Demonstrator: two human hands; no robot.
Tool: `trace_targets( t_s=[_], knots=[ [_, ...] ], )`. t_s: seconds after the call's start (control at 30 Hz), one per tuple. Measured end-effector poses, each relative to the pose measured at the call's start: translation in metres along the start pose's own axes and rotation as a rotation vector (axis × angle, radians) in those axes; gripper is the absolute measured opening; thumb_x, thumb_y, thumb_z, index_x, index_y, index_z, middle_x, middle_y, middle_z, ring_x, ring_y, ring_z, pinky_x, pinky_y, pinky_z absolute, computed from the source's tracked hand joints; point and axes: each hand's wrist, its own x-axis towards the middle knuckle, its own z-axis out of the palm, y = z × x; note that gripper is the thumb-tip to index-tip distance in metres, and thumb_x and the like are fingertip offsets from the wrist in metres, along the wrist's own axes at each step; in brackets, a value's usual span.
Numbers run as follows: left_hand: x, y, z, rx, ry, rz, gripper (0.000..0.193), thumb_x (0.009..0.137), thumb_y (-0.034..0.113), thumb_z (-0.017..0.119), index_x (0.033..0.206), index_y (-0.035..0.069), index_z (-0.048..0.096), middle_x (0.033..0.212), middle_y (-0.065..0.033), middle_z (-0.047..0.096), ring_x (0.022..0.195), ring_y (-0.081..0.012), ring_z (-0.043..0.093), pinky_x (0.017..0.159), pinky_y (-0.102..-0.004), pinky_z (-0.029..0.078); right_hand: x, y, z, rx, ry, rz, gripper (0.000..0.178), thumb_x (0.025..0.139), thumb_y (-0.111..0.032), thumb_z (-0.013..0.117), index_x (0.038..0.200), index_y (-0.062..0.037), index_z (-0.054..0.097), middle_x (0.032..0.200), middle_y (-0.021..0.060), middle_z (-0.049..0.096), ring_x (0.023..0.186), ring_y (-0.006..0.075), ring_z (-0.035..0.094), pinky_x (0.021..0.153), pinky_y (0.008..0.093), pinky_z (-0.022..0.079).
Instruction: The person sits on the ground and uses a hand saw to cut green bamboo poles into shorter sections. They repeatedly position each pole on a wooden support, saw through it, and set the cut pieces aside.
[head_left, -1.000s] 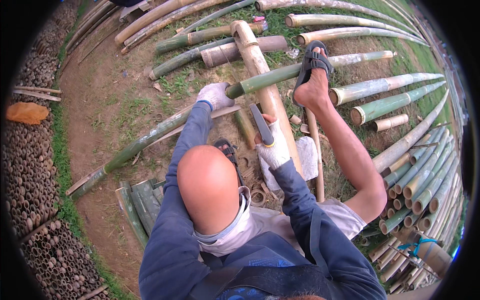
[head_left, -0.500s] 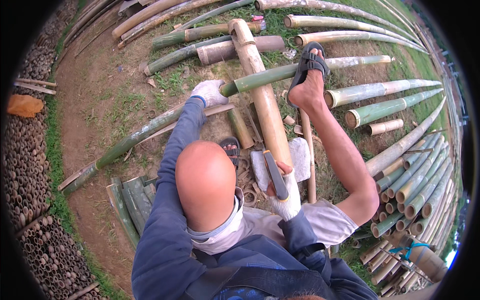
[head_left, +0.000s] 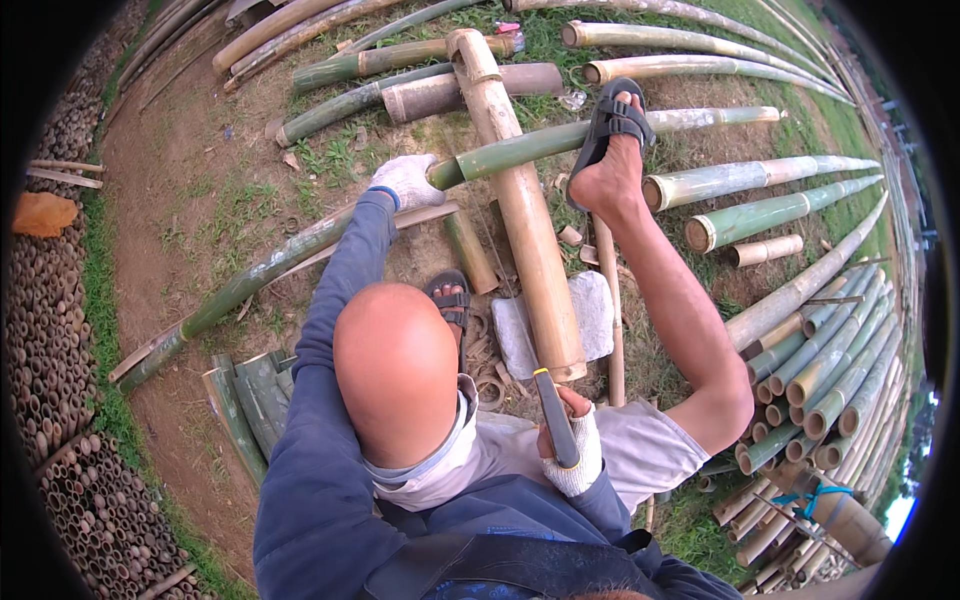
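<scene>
Sitting on bare ground among cut bamboo. Left hand [head_left: 405, 180] gripping green pole [head_left: 520, 145] to steady it, sandalled foot [head_left: 612, 135] pinning it across tan culm [head_left: 520, 215]. Right hand [head_left: 570, 440] clenching knife [head_left: 555, 415], blade meeting culm's near end.

Outdoor yard, daylight. Bare dirt ground [head_left: 180, 190] with grass patches [head_left: 330, 160]. Long bamboo poles [head_left: 780, 170] fan out from 12 to 4 o'clock. Stacked cut bamboo tubes [head_left: 60, 370], ends showing, at 8–9 o'clock.
</scene>
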Motion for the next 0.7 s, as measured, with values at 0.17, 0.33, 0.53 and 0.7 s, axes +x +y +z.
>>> trace_targets(
  t_s=[0.17,0.33,0.53,0.7],
  knots=[
    [0.002,0.026,0.003,0.14,0.036,-0.08,0.06,0.074,0.048,0.089,0.122,0.014,0.079,0.121,-0.0201,0.08,0.116,-0.0381,0.077,0.104,-0.0483,0.06,0.153,0.025,0.064,-0.019,0.041,0.016,0.072,0.083,0.002,0.073,0.151,-0.0096,0.054,0.131,0.0179,0.067,0.117,0.0359,0.07,0.106,0.0398,0.055],
    [0.005,0.039,0.015,0.145,0.188,-0.143,0.045,0.082,0.034,0.083,0.123,0.014,0.081,0.12,-0.0207,0.081,0.116,-0.0386,0.078,0.102,-0.0501,0.061,0.24,0.035,0.097,0.075,0.004,0.031,0.067,0.086,-0.003,0.074,0.15,-0.006,0.054,0.134,0.02,0.068,0.121,0.0359,0.071,0.104,0.0416,0.057],
    [0.016,0.033,0.019,0.142,0.154,-0.097,0.037,0.086,0.029,0.078,0.12,0.014,0.081,0.117,-0.0211,0.081,0.113,-0.0393,0.079,0.1,-0.0507,0.061,0.053,0.013,0.029,-0.132,0.055,-0.127,0.072,0.086,0.007,0.066,0.154,-0.0046,0.05,0.127,0.0165,0.069,0.11,0.0231,0.071,0.101,0.0339,0.055],
    [0.008,0.037,0.023,0.129,0.242,-0.089,0.034,0.088,0.024,0.075,0.121,0.015,0.08,0.114,-0.0189,0.082,0.111,-0.0386,0.079,0.098,-0.0506,0.062,0.052,0.008,0.03,0.047,0.062,-0.023,0.071,0.087,0.007,0.066,0.154,-0.0048,0.05,0.131,0.0137,0.068,0.11,0.0192,0.069,0.1,0.0311,0.055]
  ],
)
